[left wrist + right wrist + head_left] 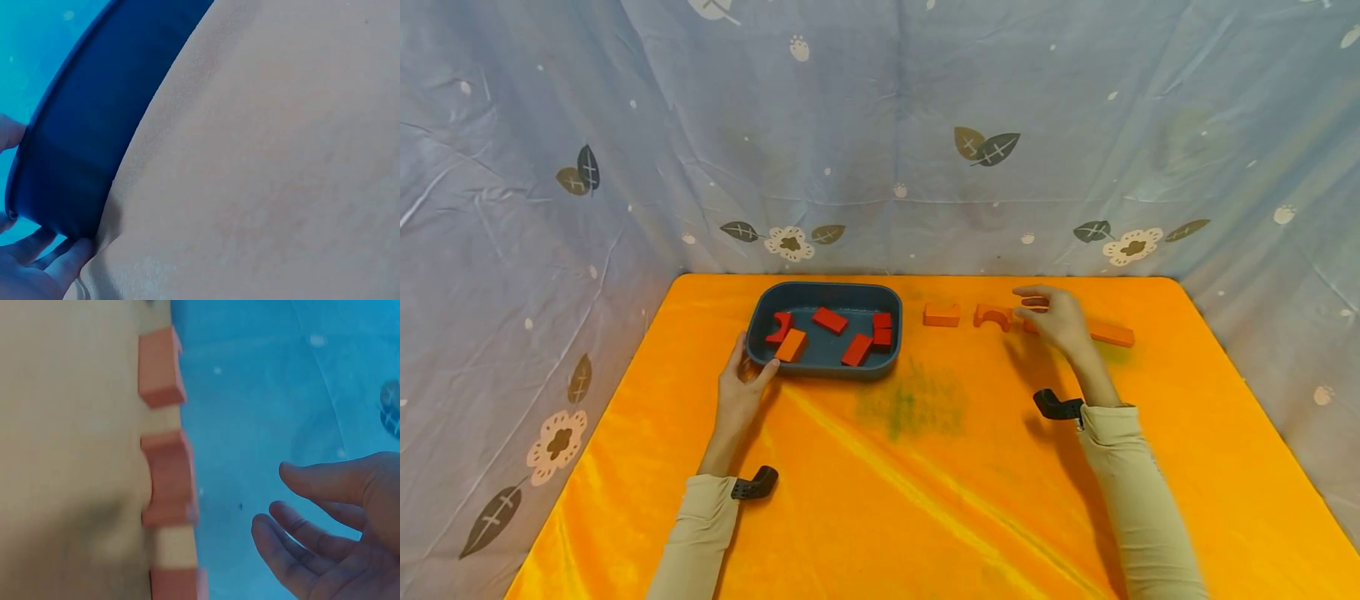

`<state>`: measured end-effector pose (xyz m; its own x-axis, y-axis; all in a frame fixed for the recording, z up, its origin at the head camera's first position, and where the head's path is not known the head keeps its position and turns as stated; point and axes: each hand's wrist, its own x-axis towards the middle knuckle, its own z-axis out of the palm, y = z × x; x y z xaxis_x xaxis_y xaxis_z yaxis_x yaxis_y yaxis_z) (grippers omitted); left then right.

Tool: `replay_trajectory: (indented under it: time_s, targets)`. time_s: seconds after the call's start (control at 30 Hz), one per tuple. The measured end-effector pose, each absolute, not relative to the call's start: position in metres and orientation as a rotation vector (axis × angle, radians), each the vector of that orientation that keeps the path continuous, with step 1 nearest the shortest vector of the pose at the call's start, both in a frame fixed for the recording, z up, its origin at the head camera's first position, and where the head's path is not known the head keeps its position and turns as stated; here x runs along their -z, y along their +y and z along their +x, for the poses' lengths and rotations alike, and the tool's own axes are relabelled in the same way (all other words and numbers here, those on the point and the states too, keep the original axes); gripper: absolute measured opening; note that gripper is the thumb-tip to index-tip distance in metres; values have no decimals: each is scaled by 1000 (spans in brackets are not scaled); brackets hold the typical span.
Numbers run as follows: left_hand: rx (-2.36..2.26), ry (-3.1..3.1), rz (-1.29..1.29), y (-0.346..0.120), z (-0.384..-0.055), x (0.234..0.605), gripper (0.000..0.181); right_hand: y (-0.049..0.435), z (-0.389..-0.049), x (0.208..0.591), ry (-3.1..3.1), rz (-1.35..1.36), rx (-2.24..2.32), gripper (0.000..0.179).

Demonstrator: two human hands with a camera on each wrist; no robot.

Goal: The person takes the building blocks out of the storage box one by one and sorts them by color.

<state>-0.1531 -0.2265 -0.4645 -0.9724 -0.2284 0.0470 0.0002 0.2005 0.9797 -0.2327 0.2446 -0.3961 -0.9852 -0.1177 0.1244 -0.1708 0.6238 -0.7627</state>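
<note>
A dark blue-grey bin (823, 372) with rounded corners stands at the back left. My left hand (741, 392) grips its front-left corner, thumb at the front rim and fingers along the side. Inside lie several red blocks (830, 320), a red curved block (779, 327) and an orange block (792, 345). My right hand (1058, 321) hovers over a row of orange blocks, fingers loosely bent and apart, holding nothing. The row has a notched block (942, 315), an arch block (993, 317) and a long block (1111, 333); the hand partly hides the blocks beneath it.
An orange-yellow cloth (880, 500) with greenish smudges covers the table. Pale blue patterned curtains (895, 150) rise behind and at both sides, close behind the bin and the blocks. Each wrist carries a black camera mount (1057, 405).
</note>
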Motion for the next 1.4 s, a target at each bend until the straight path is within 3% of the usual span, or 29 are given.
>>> replay_trajectory:
  time_s: [0.7, 1.4]
  targets:
    - [1873, -2276, 210, -224, -150, 461, 82, 124, -245, 388, -2800, 613, -1448, 32]
    - [1874, -2286, 206, -225, -153, 464, 81, 54, -247, 394, -2817, 919, -1337, 33]
